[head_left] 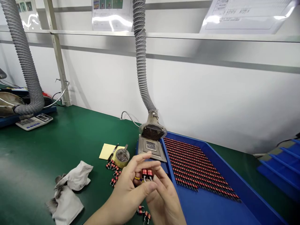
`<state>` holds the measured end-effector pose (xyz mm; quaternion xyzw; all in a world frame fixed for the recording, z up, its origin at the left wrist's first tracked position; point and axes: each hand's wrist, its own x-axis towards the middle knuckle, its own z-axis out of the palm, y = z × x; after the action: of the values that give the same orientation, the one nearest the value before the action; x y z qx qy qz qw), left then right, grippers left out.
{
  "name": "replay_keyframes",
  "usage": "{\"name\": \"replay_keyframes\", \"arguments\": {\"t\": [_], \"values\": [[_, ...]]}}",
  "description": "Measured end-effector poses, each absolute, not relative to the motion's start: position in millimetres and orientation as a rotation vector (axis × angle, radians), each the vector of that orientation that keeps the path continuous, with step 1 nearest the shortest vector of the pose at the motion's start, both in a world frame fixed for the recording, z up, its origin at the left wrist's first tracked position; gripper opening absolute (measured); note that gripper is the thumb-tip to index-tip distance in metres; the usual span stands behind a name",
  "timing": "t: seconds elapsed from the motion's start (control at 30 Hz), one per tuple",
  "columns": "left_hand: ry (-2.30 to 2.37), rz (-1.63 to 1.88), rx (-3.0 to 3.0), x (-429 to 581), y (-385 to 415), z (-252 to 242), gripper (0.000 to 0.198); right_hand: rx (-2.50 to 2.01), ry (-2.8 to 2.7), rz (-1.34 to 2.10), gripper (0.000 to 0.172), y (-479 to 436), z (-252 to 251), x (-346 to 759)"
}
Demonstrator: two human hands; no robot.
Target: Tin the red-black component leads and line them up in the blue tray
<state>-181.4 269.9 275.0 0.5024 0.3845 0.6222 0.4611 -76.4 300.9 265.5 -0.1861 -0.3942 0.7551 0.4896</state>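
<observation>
In front of me, my left hand (125, 193) and my right hand (165, 198) come together. Between their fingers is a small red-and-black component (147, 173) with pale leads pointing down, and both hands are closed about it. A bit of something yellow (139, 179) shows between the fingers; its kind is hidden. Loose components of the same sort (114, 172) lie in a heap left of my hands. More of them (143, 212) lie below, partly covered by my wrists.
A metal-topped heating unit (161, 153) with a square opening stands beneath a fume hose (141, 56). Right of it, a blue tray (194, 209) carries rows of components (194, 165). A jar (122, 157), yellow paper (104, 151), a pen (113, 152), white gloves (67, 203) and a calculator (34, 122) lie leftward.
</observation>
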Motion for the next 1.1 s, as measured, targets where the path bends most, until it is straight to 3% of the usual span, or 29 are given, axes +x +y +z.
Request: {"name": "replay_keyframes", "arguments": {"t": [0.1, 0.27, 0.47, 0.7, 0.93, 1.1], "values": [[1.018, 1.521, 1.236, -184.7, 272.3, 279.2, 0.041, -0.469, -0.858, 1.855, 0.023, 300.8, 261.0, -79.7], [1.018, 1.640, 1.111, -196.7, 280.2, 282.7, 0.010, -0.558, -0.880, 1.772, 0.015, 304.0, 252.2, -82.4], [0.953, 1.739, 0.774, -199.5, 281.9, 281.1, 0.017, -0.544, -1.007, 1.752, 0.012, 303.2, 243.5, -87.1], [0.797, 2.141, 0.674, -220.5, 283.6, 283.6, 0.012, -0.523, -1.066, 1.872, 0.009, 304.6, 249.9, -88.1], [1.106, 2.021, 1.034, -230.1, 262.3, 293.9, 0.007, -0.558, -1.083, 1.868, 0.007, 312.3, 246.5, -73.1], [1.510, 1.623, 1.959, -242.2, 219.7, 262.4, 0.017, -0.731, -1.161, 1.723, 0.026, 336.6, 256.3, -35.0]]}}
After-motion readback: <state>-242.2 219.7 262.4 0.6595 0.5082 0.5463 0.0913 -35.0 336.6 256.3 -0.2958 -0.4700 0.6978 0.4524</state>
